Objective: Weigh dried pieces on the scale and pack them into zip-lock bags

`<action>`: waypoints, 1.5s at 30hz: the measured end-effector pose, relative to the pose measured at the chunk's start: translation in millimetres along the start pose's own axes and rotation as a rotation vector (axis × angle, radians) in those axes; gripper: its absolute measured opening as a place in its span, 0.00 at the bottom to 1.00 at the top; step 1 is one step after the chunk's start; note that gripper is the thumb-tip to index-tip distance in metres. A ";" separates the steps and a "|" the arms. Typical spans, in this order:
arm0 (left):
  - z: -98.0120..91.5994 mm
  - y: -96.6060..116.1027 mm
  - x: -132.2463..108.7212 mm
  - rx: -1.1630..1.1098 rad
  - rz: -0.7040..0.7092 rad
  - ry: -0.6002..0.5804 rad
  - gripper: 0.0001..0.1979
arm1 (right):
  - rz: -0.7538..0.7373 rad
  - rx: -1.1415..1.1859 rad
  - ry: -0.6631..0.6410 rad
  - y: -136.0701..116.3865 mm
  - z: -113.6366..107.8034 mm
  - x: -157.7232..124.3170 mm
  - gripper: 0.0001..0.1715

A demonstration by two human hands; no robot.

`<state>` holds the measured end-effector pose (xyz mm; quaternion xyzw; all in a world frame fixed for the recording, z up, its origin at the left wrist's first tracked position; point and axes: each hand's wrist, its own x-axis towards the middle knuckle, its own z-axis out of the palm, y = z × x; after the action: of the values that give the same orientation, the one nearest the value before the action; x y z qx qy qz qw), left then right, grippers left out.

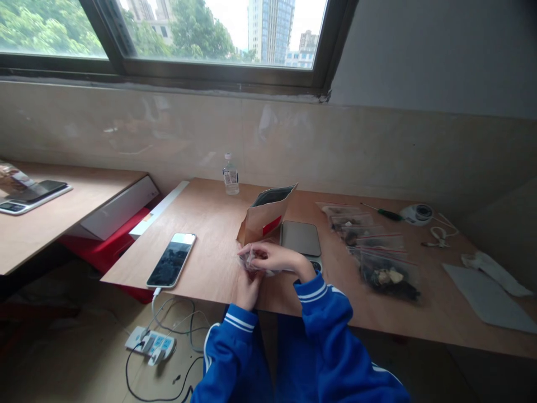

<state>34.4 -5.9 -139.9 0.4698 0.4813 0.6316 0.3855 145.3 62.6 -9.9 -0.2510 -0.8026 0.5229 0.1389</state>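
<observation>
Both my hands meet at the front edge of the wooden table, in blue sleeves with white stripes. My left hand reaches up from below and my right hand lies over it. Together they pinch a small clear plastic bag between closed fingers. Just behind them stands an open brown paper bag with a red label. A small grey scale sits beside it.
A phone charges at the left, its cable running down to a power strip on the floor. Several filled zip bags lie at the right, with a screwdriver, tape roll, papers. A water bottle stands at the back.
</observation>
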 end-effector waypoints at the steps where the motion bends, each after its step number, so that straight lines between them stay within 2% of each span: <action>1: -0.5 -1.5 0.0 0.015 0.004 0.004 0.42 | -0.003 -0.011 0.013 1.4 0.4 1.5 0.23; 5: -2.4 -8.7 -0.5 0.031 -0.017 0.023 0.35 | -0.003 -0.118 0.115 6.7 4.4 8.3 0.18; 11: -5.1 -17.2 -0.4 0.034 -0.005 0.037 0.25 | 0.011 -0.141 0.178 7.4 6.3 7.5 0.20; 15: -7.0 -25.0 0.0 0.079 -0.026 0.023 0.25 | 0.034 -0.173 0.267 7.9 1.2 0.9 0.23; 23: -10.9 -38.2 1.3 0.137 0.034 -0.014 0.28 | -0.022 0.116 0.204 21.7 -1.5 -9.5 0.24; 28: -9.9 -33.5 1.7 0.122 0.031 -0.010 0.28 | -0.053 0.273 0.202 21.3 -1.0 -14.3 0.22; 31: -8.6 -26.5 2.7 0.058 -0.003 -0.033 0.27 | -0.049 0.302 0.247 23.0 0.6 -14.5 0.22; 38: -8.0 -14.6 2.3 -0.042 -0.083 -0.063 0.26 | -0.029 0.234 0.331 21.0 2.3 -19.0 0.19; 42: -5.8 -11.9 -0.1 -0.136 -0.133 -0.013 0.26 | 0.028 0.143 0.372 15.7 2.3 -23.8 0.16; 45: -4.5 -8.5 -0.8 -0.177 -0.149 0.003 0.25 | 0.064 0.113 0.356 14.4 3.3 -23.3 0.14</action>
<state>30.6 -5.6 -148.8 0.3959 0.4577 0.6420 0.4707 167.0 52.1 -23.4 -0.3566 -0.7264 0.5188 0.2760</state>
